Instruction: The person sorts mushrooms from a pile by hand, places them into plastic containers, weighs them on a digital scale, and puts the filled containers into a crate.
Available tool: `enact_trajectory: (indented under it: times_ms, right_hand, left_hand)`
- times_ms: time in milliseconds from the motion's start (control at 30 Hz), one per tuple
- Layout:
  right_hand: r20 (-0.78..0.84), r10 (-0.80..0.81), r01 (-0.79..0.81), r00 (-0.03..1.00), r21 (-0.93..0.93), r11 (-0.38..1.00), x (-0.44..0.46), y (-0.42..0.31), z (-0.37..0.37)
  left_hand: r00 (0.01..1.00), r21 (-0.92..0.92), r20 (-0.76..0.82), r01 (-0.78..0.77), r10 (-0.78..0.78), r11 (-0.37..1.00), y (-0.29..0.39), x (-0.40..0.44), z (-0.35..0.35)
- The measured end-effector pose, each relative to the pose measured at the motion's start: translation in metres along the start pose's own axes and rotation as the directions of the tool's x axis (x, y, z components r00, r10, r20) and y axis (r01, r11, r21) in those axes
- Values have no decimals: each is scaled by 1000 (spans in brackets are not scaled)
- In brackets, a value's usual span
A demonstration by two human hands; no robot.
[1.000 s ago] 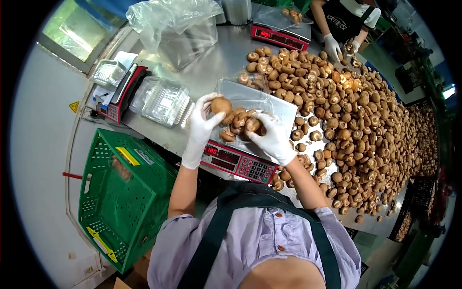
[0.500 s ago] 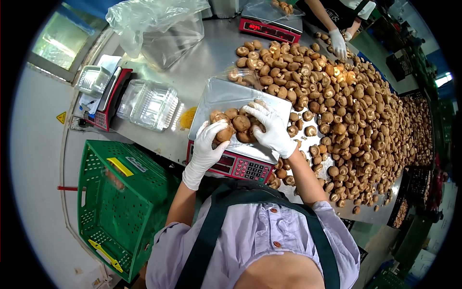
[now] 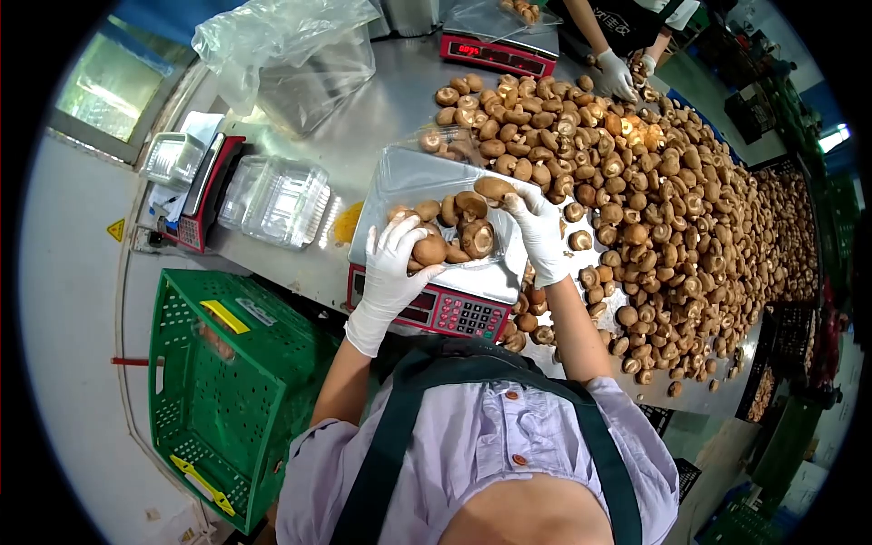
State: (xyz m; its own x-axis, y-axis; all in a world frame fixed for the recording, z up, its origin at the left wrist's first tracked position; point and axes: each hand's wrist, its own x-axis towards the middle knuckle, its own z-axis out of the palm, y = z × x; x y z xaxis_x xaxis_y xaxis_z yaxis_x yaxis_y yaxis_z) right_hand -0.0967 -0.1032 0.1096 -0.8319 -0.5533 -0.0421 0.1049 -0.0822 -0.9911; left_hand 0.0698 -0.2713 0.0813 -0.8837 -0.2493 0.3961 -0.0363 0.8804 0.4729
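Observation:
Both my hands wear white gloves over a red-framed scale [image 3: 468,313]. On its pan sits a clear plastic tray [image 3: 389,177] holding several brown shiitake mushrooms [image 3: 477,238]. My left hand [image 3: 392,268] curls round the left side of this group, its fingers closed on a mushroom [image 3: 430,250]. Pinched between thumb and fingers of my right hand [image 3: 539,232] is a mushroom [image 3: 493,188], raised at the upper right of the group. The left hand's fingertips partly cover the mushrooms beneath them.
A large heap of shiitake [image 3: 636,200] spreads over the steel table to the right. Clear empty boxes [image 3: 277,202] and a second scale [image 3: 207,195] stand left, a green crate [image 3: 227,391] below. Across the table, a co-worker's gloved hand [image 3: 616,76] works near another scale [image 3: 500,50].
My right hand has moved up and right, lifting a mushroom off the group. More mushrooms in the tray are now uncovered. My left hand stays nearly in place.

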Motion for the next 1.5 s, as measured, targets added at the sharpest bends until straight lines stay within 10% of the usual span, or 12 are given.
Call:
enact_trajectory:
  times_ms: [300,567,733,800,1067,1200,1500]
  right_hand:
    - [-88,105,-113,991,-88,990,-31,31,-51]
    - [117,224,-252,968,503,827,-59,52,-71]
    - [227,187,-292,956,659,693,-67,45,-61]
    - [157,292,-322,943,644,694,-62,54,-61]
    - [7,159,-156,987,217,963,-52,43,-53]
    - [3,13,-12,1000,-95,995,-59,21,-52]
    - [-19,-149,138,989,-287,948,-80,4,-49]
  left_hand:
    - [981,-24,8,-192,192,981,7,42,-4]
    - [860,99,450,-316,240,944,28,69,16]
    - [887,68,339,-356,314,932,12,74,25]
    - [871,-70,188,-448,453,891,14,83,20]
    - [737,-22,411,-580,536,815,21,116,16]
    - [779,-368,362,-385,512,846,25,123,4]
    - [824,-485,371,-221,428,846,56,105,11]
